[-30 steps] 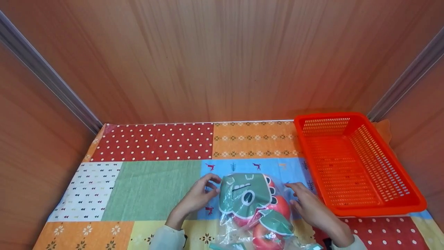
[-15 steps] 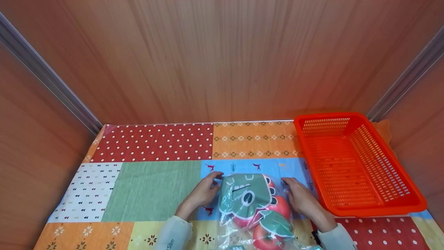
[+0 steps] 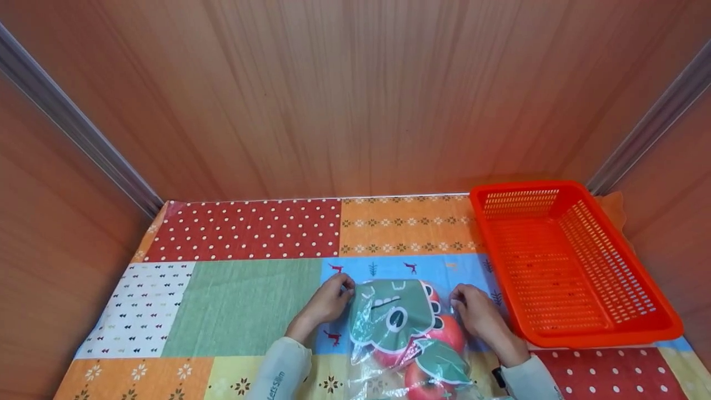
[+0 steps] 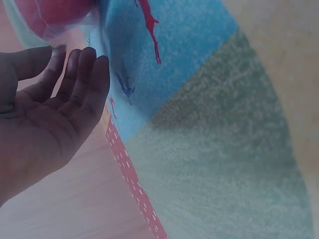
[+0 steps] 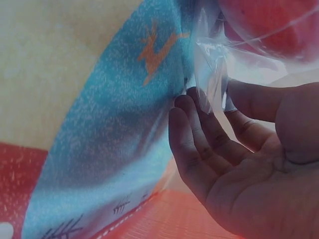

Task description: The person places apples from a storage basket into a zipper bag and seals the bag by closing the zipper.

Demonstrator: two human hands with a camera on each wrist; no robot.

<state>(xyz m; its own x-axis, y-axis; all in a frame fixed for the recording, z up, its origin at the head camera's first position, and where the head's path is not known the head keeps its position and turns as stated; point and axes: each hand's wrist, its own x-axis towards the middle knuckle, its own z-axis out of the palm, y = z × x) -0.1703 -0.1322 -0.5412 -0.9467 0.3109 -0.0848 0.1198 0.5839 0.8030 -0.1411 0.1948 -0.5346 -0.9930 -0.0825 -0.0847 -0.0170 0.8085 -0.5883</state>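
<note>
A clear plastic zip bag (image 3: 383, 322) printed with a green cartoon dinosaur lies on the patchwork cloth at the lower middle of the head view. Several red, apple-like fruits (image 3: 426, 383) show through it. At its far left corner is my left hand (image 3: 328, 300); in the left wrist view, thumb and index finger (image 4: 59, 51) meet at the bag's edge. My right hand (image 3: 479, 312) is at the far right corner. In the right wrist view its thumb and index finger pinch a fold of clear plastic (image 5: 212, 74), the other fingers bent alongside.
An orange-red slotted basket (image 3: 597, 338) stands at the right, close beyond my right hand. Wood-grain panels (image 3: 355, 100) enclose the table at the back and both sides. The bag's near end runs off the bottom of the head view.
Both hands have moved in to the bag's far corners, and their fingers have closed on its edges. The bag stays in nearly the same place. The basket has not moved.
</note>
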